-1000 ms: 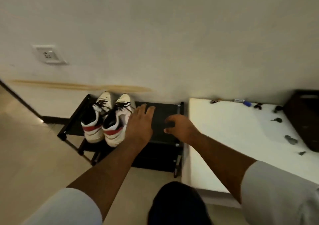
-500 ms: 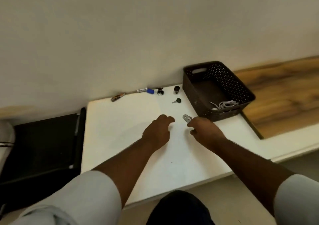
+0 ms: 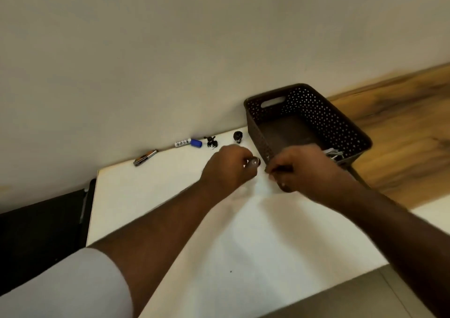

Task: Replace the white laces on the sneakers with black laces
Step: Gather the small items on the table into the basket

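White laces (image 3: 334, 152) lay bunched in the perforated dark plastic basket (image 3: 341, 125), far right on my smooth white surface (image 3: 151, 196). My left hand (image 3: 227, 169) pinched a small shiny object; my right hand (image 3: 304, 169) curled, grip unclear.

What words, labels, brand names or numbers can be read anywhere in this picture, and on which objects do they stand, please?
Nothing can be read.
White marker with blue cap: dark print on its barrel, too blurred to read.
Dark basket, folding knife and white table: no text visible.
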{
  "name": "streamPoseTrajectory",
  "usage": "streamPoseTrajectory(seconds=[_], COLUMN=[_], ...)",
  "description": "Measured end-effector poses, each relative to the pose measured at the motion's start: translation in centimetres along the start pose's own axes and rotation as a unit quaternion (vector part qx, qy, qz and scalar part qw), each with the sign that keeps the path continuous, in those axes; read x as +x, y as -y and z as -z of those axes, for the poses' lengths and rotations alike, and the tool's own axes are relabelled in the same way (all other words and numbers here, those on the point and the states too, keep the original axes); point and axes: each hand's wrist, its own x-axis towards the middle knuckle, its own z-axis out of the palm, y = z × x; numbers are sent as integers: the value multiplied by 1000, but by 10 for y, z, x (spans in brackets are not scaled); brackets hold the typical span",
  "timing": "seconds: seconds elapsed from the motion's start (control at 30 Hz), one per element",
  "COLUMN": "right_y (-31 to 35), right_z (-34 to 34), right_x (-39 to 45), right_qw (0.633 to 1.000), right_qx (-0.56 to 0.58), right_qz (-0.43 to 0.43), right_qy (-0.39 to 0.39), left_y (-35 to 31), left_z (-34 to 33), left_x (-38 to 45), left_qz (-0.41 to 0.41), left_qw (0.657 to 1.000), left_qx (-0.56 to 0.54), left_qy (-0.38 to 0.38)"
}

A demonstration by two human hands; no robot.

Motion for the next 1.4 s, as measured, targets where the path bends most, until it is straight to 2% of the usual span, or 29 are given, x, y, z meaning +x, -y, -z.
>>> streamPoseTrajectory(seconds=[0.07, 0.1, 0.17, 0.23, 0.3, 0.37, 0.43, 0.57, 0.63, 0.7, 0.83, 0.93, 1.03, 1.13, 1.27, 1.4], right_y=[-1, -4, -20, -42, -67, -86, -99, -109, -110, -107, -92, -62, -17, 22, 44, 25], right_z=[32, 44, 61, 63, 54, 42, 32, 25, 24, 26, 47, 55, 45, 15, -46, -80], right_x=[6, 11, 28, 49, 70, 83, 88, 89, 90, 89, 88, 87, 86, 91, 104, 113], right_qw=[995, 993, 994, 992, 989, 983, 977, 971, 969, 970, 983, 995, 998, 997, 981, 967], right_qx=[83, 101, 59, -10, -65, -104, -127, -158, -153, -142, -108, -33, 0, -65, -176, -233], right_qz=[-40, -53, -69, -100, -126, -152, -170, -170, -179, -189, -142, -57, 12, 45, -11, -55], right_qy=[-24, -32, -60, -72, -48, -6, 21, 58, 71, 64, -34, -71, -59, -22, 77, 85], left_y=[-17, -26, -48, -65, -77, -87, -94, -98, -96, -95, -75, -22, 29, 59, 63, 43], left_z=[21, 29, 35, 29, 17, 0, -14, -32, -33, -25, 37, 71, 61, 41, 33, 26], left_x=[12, 22, 47, 73, 93, 105, 114, 121, 121, 122, 121, 103, 80, 72, 82, 96], left_qz=[-36, -43, -50, -58, -69, -68, -47, -25, -26, -33, -17, 30, 86, 64, -15, -74], left_qw=[995, 992, 993, 994, 977, 952, 937, 921, 917, 931, 988, 997, 996, 997, 989, 973], left_qx=[-48, -65, -42, 75, 200, 280, 314, 337, 343, 317, 153, 11, 5, 33, 134, 206], left_qy=[-82, -99, -96, -45, 28, 100, 148, 194, 203, 178, -7, -66, -28, 29, 55, 77])
